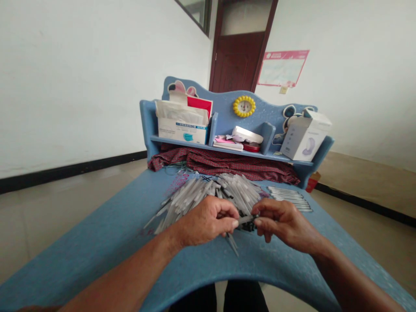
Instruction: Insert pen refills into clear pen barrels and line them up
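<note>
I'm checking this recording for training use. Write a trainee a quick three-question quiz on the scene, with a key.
1. Multiple choice: what lies beneath the blue shelf?
A) yellow-rimmed dial
B) checked cloth
C) white box

2. True or false: the neat row of slender pieces lies to the right of the loose heap.

3. Short answer: what do the left hand and right hand hold between them?

Key:
1. B
2. True
3. A thin translucent piece
</note>
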The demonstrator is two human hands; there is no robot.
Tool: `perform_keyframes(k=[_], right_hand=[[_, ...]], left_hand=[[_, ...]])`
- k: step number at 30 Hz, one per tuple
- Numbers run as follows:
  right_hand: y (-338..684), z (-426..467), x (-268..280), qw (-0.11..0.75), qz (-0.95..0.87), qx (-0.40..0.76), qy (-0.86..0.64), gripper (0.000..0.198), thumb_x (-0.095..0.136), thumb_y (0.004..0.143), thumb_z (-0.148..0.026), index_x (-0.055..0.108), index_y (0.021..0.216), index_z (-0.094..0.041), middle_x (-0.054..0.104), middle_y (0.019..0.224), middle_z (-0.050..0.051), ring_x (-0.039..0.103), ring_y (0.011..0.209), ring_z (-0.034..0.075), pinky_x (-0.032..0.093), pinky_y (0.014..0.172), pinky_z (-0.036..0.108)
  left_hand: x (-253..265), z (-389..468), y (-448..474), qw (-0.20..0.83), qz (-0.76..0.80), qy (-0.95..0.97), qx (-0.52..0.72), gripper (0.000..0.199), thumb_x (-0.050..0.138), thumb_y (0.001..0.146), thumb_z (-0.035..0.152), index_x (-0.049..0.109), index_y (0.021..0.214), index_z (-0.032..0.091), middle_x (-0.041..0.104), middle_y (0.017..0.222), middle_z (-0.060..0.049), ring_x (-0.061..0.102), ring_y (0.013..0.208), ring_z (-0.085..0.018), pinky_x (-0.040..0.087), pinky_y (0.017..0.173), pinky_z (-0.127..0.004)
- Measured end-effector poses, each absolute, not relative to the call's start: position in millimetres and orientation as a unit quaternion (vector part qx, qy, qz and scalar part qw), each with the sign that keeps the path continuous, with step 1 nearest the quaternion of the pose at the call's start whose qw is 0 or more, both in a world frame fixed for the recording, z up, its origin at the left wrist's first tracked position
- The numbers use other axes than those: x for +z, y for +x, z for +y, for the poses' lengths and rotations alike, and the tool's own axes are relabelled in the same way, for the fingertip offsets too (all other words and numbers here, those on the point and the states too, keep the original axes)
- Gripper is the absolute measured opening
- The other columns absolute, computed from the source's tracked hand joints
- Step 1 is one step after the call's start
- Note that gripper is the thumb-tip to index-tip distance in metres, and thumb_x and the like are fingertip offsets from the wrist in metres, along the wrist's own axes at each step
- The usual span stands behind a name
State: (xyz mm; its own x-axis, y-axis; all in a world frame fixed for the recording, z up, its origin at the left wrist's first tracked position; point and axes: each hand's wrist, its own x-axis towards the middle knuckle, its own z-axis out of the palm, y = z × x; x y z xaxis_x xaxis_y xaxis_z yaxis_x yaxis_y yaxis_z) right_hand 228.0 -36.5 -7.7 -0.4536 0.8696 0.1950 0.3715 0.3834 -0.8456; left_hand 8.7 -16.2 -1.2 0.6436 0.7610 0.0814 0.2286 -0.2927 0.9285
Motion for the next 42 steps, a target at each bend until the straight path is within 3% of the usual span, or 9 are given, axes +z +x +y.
perform_keyframes(k=[4, 9, 14, 18, 35, 42], right_hand=[[228.8, -37.0, -6.9, 0.313, -0.792, 0.341, -0.397, 0.045, 0.045, 0.090, -0.047, 0.060, 0.064, -0.014, 0.058, 0.053, 0.001, 0.056, 0.045, 0.008, 0.042, 0.043, 0.017], [229.7, -37.3, -9.8, 0.331, -0.768, 0.369, -0.407, 0.030, 0.057, 0.084, -0.045, 0.062, 0.085, -0.015, 0.059, 0.058, -0.002, 0.055, 0.046, 0.009, 0.045, 0.043, 0.019], [229.2, -37.4, -9.3, 0.313, -0.787, 0.351, -0.399, 0.040, 0.049, 0.088, -0.046, 0.060, 0.067, -0.015, 0.057, 0.056, -0.001, 0.055, 0.045, 0.007, 0.044, 0.043, 0.017], [228.5, -38.7, -6.7, 0.311, -0.784, 0.354, -0.404, 0.036, 0.053, 0.086, -0.047, 0.060, 0.072, -0.014, 0.058, 0.057, -0.001, 0.055, 0.047, 0.007, 0.043, 0.043, 0.016], [210.8, -33.3, 6.5, 0.328, -0.723, 0.401, -0.457, 0.033, 0.055, 0.082, -0.043, 0.053, 0.062, -0.017, 0.060, 0.050, -0.002, 0.052, 0.037, 0.008, 0.038, 0.037, 0.018], [204.9, -30.8, 16.6, 0.376, -0.702, 0.387, -0.464, 0.037, 0.058, 0.079, -0.048, 0.052, 0.059, -0.017, 0.060, 0.048, -0.001, 0.051, 0.035, 0.008, 0.038, 0.036, 0.019]], left_hand=[[-1.5, -16.3, 8.7, 0.500, 0.326, 0.757, 0.267, 0.011, 0.058, 0.071, 0.023, 0.061, 0.073, 0.012, 0.058, 0.060, 0.002, 0.050, 0.053, -0.008, 0.039, 0.051, -0.019], [-1.1, -16.8, 8.7, 0.497, 0.326, 0.758, 0.270, 0.011, 0.058, 0.071, 0.023, 0.062, 0.073, 0.012, 0.058, 0.060, 0.002, 0.050, 0.053, -0.008, 0.039, 0.052, -0.019], [-1.2, -16.6, 8.7, 0.494, 0.325, 0.763, 0.263, 0.013, 0.059, 0.071, 0.024, 0.062, 0.072, 0.012, 0.057, 0.059, 0.002, 0.049, 0.053, -0.008, 0.038, 0.052, -0.020], [-2.0, -15.6, 8.1, 0.487, 0.321, 0.770, 0.258, 0.013, 0.059, 0.071, 0.024, 0.062, 0.074, 0.012, 0.055, 0.058, 0.003, 0.047, 0.053, -0.008, 0.036, 0.051, -0.020], [-4.8, -15.1, 12.0, 0.225, 0.330, 0.846, 0.352, 0.007, 0.061, 0.070, 0.013, 0.065, 0.073, 0.016, 0.057, 0.064, 0.003, 0.052, 0.060, -0.009, 0.039, 0.058, -0.020], [-1.8, -11.2, 7.2, 0.211, 0.348, 0.857, 0.315, 0.009, 0.062, 0.074, 0.022, 0.067, 0.074, 0.015, 0.058, 0.063, 0.001, 0.051, 0.059, -0.010, 0.038, 0.056, -0.021]])
